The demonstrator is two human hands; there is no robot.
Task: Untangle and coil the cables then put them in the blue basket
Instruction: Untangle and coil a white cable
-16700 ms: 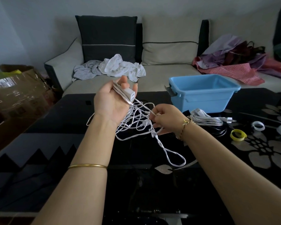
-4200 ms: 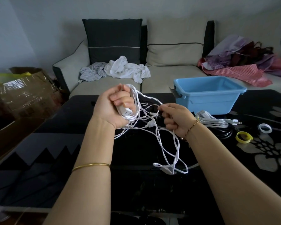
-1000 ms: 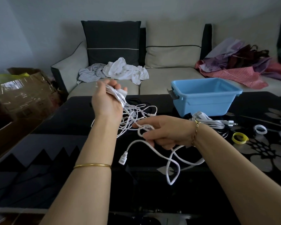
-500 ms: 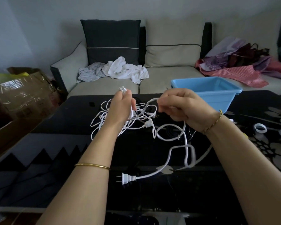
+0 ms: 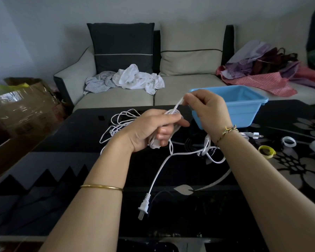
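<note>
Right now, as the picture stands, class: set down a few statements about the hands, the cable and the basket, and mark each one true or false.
1. The left hand grips a bundle of white cable. True.
2. The right hand lies flat on the table. False: it is raised and its fingers pinch a strand of the cable.
3. The basket stands on the sofa. False: it stands on the table.
4. Neither hand holds the plug. True.
</note>
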